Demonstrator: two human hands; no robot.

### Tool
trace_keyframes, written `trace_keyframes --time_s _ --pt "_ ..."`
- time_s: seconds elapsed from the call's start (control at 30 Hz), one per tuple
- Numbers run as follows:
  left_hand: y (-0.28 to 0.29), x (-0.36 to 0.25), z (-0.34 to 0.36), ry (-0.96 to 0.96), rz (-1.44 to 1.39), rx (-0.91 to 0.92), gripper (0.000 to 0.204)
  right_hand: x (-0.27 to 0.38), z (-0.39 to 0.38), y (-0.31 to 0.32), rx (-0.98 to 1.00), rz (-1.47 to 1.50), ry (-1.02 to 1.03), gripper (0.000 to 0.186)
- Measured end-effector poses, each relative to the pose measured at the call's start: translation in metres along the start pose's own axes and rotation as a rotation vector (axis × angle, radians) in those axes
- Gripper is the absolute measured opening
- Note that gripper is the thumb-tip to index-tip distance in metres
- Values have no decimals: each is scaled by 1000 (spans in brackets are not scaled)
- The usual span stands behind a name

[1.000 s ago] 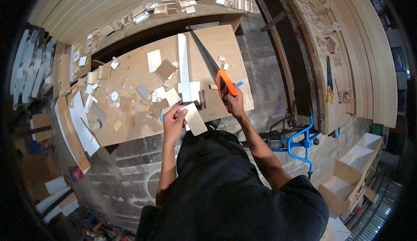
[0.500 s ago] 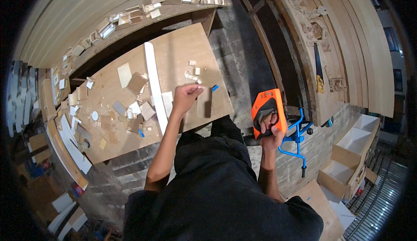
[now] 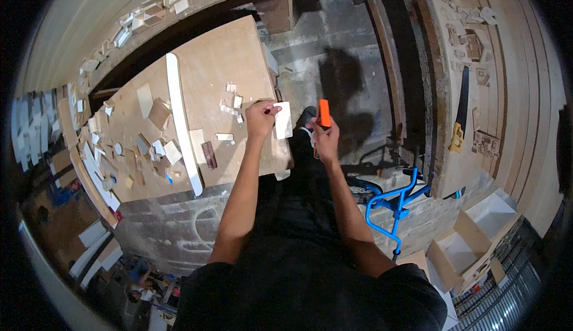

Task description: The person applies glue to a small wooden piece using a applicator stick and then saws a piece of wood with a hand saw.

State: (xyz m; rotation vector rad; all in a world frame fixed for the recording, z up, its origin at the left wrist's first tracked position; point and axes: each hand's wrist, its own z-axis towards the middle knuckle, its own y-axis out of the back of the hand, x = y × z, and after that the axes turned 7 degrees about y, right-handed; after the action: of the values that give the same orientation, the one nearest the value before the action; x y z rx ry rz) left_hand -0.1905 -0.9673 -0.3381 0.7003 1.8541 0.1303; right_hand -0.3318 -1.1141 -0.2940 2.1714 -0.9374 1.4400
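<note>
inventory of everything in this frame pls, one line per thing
Workbench: one, light brown, upper left of centre.
Long strip: one, white, lying lengthwise on the workbench.
Offcuts: many, pale wood, scattered over the workbench.
Small dark block: one, brown, beside the strip.
Handsaw: one, dark blade with yellow handle, on the right-hand bench.
Metal frame: one, blue, on the floor at right.
Open boxes: two, cardboard, lower right.
Small panel: one, white, in the left hand.
Orange-handled tool: one, in the right hand; blade hidden.
Left hand: gripping the panel.
Right hand: gripping the tool.
</note>
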Motion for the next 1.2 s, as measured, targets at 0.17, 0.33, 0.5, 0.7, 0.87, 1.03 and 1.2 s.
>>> trace_keyframes --time_s 0.17,0.33,0.5,0.7,0.87,1.03,1.2 --pt "7 -11 -4 11 -21 -8 29 -45 18 -32 48 -54 58 21" --pt "17 -19 -6 -164 222 -34 34 -51 23 -56 101 -258 80 29" --pt "21 -13 -4 -187 134 -10 35 -58 24 -64 42 -273 68 33" --pt "28 -6 -7 -185 90 81 49 -53 22 -68 9 -232 55 36" --pt "34 -11 -15 -172 82 171 65 -59 23 -66 14 -255 69 36" --pt "31 -6 -20 -255 174 149 75 -51 22 -66 -1 -319 40 36" --pt "32 -12 -23 -197 211 185 80 -57 25 -64 5 -283 89 34"
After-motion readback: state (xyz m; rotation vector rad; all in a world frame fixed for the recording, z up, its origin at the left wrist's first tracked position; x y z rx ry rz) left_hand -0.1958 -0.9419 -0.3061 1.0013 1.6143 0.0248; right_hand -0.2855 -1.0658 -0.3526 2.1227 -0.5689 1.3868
